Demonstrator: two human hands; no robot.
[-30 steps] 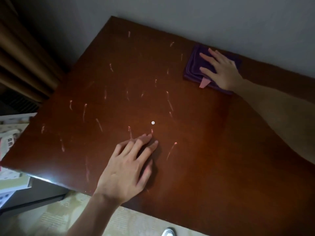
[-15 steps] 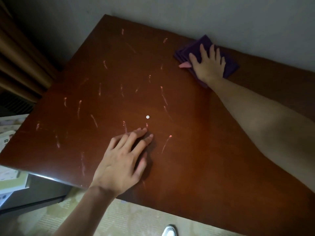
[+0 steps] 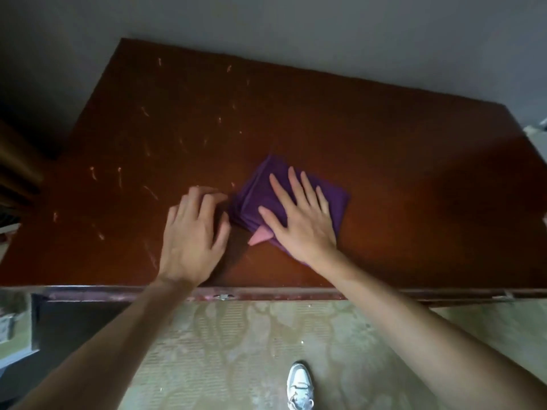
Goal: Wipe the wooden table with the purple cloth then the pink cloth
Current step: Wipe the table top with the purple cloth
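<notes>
**Purple cloth flat under the right hand**

Purple cloth (image 3: 260, 196) lies folded mid-table (image 3: 384, 179), a pink tag (image 3: 258, 238) showing at its near edge. Right hand (image 3: 299, 220) presses on it, fingers straight and spread. Left hand (image 3: 192, 232) rests just beside, fingertips bent onto the wood, holding nothing.

The right hand (image 3: 300, 223) lies flat with fingers spread on the folded purple cloth (image 3: 260, 199), near the middle of the wooden table (image 3: 384, 161). A pink tag (image 3: 258, 238) pokes out from under the cloth by the thumb. The left hand (image 3: 194, 232) rests on the wood just beside the cloth, fingertips bent. Pale streaks (image 3: 120, 176) mark the table's left half. A white sneaker (image 3: 299, 386) stands on the patterned floor (image 3: 236, 350) below.
</notes>
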